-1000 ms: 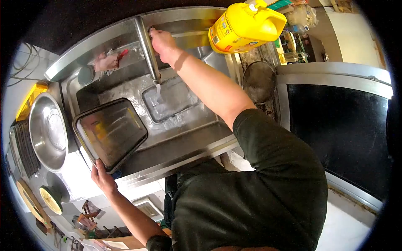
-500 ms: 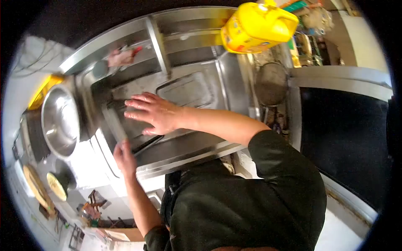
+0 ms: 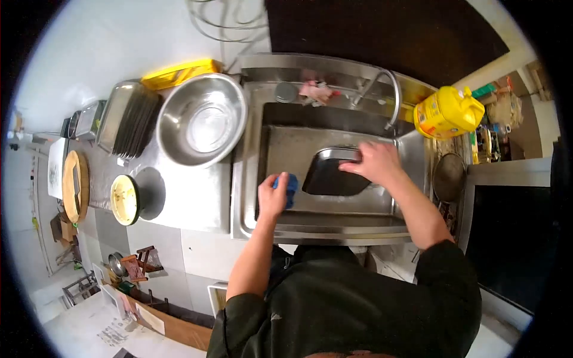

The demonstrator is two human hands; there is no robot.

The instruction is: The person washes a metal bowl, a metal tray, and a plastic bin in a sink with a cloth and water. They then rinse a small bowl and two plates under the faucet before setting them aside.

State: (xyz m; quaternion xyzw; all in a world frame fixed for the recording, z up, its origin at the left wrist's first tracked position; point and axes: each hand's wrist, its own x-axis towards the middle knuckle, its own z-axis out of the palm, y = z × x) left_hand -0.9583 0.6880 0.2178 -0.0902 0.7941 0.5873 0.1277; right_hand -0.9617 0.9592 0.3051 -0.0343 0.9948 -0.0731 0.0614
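Within the rectangular stainless steel sink (image 3: 240,179), a dark, rectangular metal tray (image 3: 337,179) with rounded corners and a shiny rim is held at a tilt; whether its lower edge touches the sink floor cannot be told. Its upper right side is grasped by the right hand (image 3: 379,163), while a crumpled blue cloth or pad (image 3: 292,191) is clasped in the left hand (image 3: 273,196) over the left part of the sink, just beside the tray and seemingly not touching it. For good control, the tray would best be braced against the sink floor, since smooth metal may slip from a one-handed hold. The blue cloth or pad would best be spread flat and drawn over the tray in overlapping strokes, with extra care given to the corners and rim. The tray should be held low and clear of the curved metal faucet (image 3: 398,101) at the back right of the sink, and well away from the yellow plastic jug (image 3: 439,116) at its right end.
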